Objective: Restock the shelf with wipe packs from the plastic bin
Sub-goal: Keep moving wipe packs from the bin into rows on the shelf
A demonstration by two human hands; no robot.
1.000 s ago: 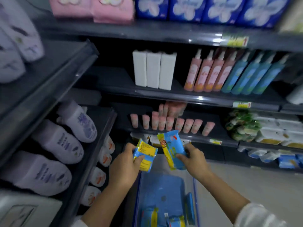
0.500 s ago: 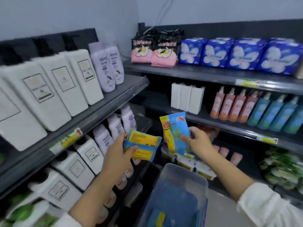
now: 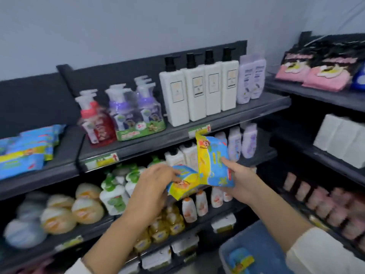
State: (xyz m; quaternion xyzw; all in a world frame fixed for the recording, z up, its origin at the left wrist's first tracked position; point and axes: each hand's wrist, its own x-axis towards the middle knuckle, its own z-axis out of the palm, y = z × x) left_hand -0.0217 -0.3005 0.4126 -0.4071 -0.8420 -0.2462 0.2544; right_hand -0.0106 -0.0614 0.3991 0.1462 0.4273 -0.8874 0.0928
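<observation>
My left hand (image 3: 153, 186) grips a blue and yellow wipe pack (image 3: 184, 181), tilted, in front of the middle shelves. Beside it my right hand (image 3: 240, 179) holds a second wipe pack (image 3: 213, 161) upright; the two packs touch at their edges. A stack of matching wipe packs (image 3: 27, 149) lies on the dark shelf (image 3: 59, 165) at the far left. The blue plastic bin (image 3: 254, 246) sits low at the bottom right, with a wipe pack (image 3: 240, 261) visible inside.
Pump soap bottles (image 3: 122, 113) and white lotion bottles (image 3: 197, 89) fill the upper shelf. Green, orange and yellow bottles crowd the lower shelves. Another shelving unit on the right carries pink packs (image 3: 316, 73) and white boxes (image 3: 343, 138).
The view has swung left and up, from the right-hand shelves toward the left-hand unit. Both hands still hold their packs, now closer together with the packs touching. The stack of wipes has come into view.
</observation>
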